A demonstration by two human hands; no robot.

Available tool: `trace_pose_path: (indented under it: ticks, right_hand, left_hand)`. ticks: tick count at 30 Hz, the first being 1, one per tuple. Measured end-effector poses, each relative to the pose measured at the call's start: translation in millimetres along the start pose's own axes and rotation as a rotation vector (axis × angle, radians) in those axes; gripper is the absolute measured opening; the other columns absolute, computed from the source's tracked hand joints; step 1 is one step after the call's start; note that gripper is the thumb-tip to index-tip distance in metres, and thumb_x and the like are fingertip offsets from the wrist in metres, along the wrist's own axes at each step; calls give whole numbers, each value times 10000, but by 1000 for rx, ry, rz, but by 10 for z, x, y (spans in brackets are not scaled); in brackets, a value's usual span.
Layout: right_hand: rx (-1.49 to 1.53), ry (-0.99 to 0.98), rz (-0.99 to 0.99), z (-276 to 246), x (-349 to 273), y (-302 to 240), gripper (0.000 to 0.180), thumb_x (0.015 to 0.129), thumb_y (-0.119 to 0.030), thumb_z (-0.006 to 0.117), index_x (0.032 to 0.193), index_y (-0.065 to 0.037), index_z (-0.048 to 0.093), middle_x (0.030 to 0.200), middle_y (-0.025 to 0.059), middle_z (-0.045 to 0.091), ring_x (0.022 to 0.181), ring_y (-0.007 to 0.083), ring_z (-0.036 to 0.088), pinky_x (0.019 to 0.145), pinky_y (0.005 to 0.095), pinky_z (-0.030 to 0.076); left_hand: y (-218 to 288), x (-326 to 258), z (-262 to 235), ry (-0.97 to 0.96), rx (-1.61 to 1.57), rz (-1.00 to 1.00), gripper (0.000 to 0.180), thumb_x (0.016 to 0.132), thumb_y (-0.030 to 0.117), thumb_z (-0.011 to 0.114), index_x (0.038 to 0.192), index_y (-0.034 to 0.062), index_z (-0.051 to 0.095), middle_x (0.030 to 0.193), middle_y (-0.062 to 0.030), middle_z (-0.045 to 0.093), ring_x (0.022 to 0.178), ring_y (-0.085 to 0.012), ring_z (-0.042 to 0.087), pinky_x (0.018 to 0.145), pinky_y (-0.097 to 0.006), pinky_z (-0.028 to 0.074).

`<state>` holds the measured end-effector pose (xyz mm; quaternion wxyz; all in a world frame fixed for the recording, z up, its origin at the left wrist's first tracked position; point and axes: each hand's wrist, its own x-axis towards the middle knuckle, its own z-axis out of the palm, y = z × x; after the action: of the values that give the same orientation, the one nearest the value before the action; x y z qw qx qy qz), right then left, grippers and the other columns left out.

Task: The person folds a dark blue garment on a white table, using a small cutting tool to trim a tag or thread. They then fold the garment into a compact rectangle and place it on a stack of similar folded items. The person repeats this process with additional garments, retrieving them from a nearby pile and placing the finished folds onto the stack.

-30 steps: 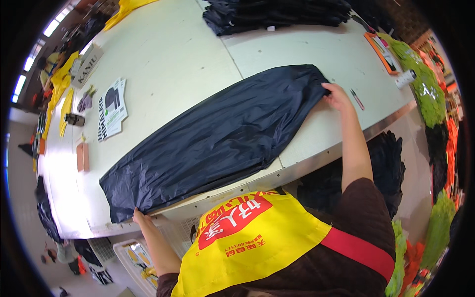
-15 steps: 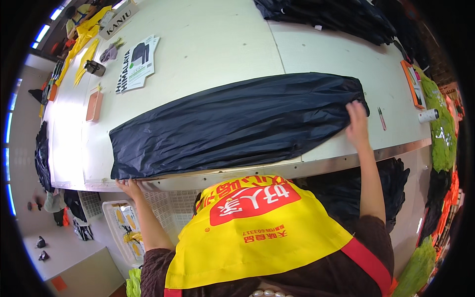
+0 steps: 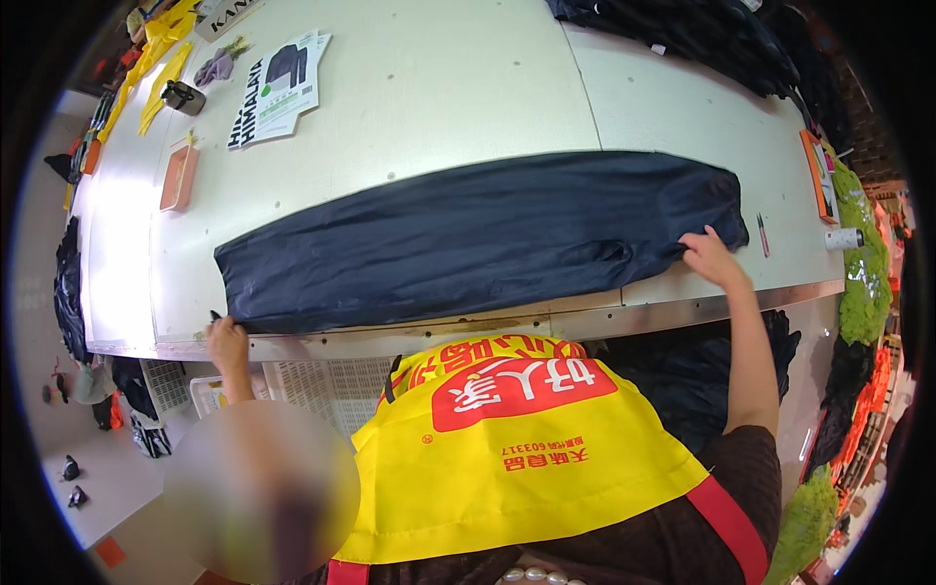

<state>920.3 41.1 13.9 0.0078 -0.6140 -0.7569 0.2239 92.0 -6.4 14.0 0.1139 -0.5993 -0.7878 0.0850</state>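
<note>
Your left forearm lost in a blurred patch (image 3: 261, 487), your left hand's (image 3: 227, 341) fingertips tucked under the dark navy garment (image 3: 468, 239), pile of dark clothes (image 3: 702, 34) cut off at top edge

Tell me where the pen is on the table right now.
In the head view the pen lies on the white table at the person's right, just beyond the right hand and the dark garment, short of the orange-edged board.
</note>
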Motion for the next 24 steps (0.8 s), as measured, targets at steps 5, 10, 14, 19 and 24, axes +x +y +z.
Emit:
trace_pose_path:
  ticks: [5,10,14,19,24]
  right_hand:
    - [-4,-145,179,-490,508,-191,283,756,-272,567,774,10,586,740,210,562,742,357,563,646,401,431]
    - [-396,246,111,155,902,226,431,801,-456,581,696,-40,611,797,137,600,784,336,570,686,423,465]
    - [-353,241,339,100,1032,240,396,808,-430,591,702,-49,596,759,112,586,806,304,568,738,409,452]
    - [-668,718,342,216,1177,531,456,822,-449,581,1087,-79,545,1140,106,534,1111,280,462,935,468,329]
    - [-570,589,274,476,1186,1253,396,905,-311,492,1182,-30,523,1207,188,526,1138,336,466,960,413,367]
  left_hand:
    - [152,622,-294,-35,139,58,218,737,177,482,782,75,669,1009,-80,622,1042,-280,497,865,-453,381]
    - [526,1043,286,-217,24,-171,321,763,152,469,1057,113,592,1166,-82,556,1140,-280,463,981,-456,328]
    - [564,1062,690,109,-301,-300,389,764,109,453,1143,56,527,1206,-149,518,1146,-305,461,1007,-410,326]
    - [251,963,1114,332,-439,-349,452,832,153,455,1231,-58,449,1265,-231,471,1193,-361,425,1029,-396,313]
    - [284,1143,1000,154,-292,-316,493,927,337,411,1282,-5,431,1335,-200,424,1267,-323,361,1053,-385,272]
